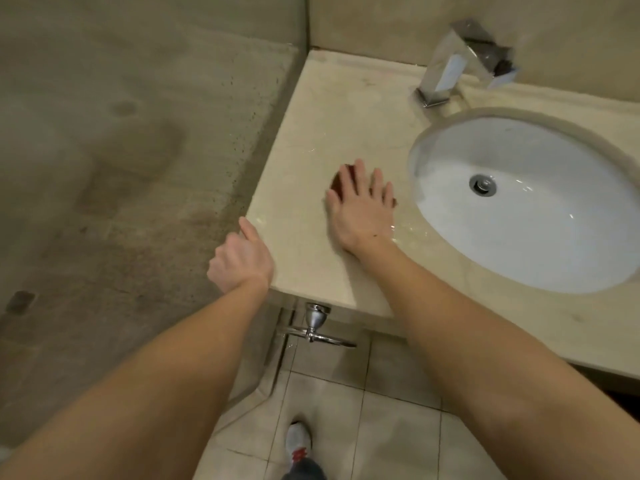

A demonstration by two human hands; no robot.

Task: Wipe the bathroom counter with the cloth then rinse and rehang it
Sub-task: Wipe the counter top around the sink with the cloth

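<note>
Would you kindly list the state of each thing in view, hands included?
counter: wet patches beside the sink
cloth: on the counter, under the right hand
right hand: flat, fingers spread, pressing the cloth
left hand: gripping the counter's edge
faucet: no water running
sink: not filled
towel ring: nothing hangs on it

We see a smooth, polished beige stone tabletop [346,109] (wet sheen near its front), a glossy white ceramic basin [540,237], a mirror-bright chrome faucet [446,71] and a matt dark-red cloth [337,183].
</note>
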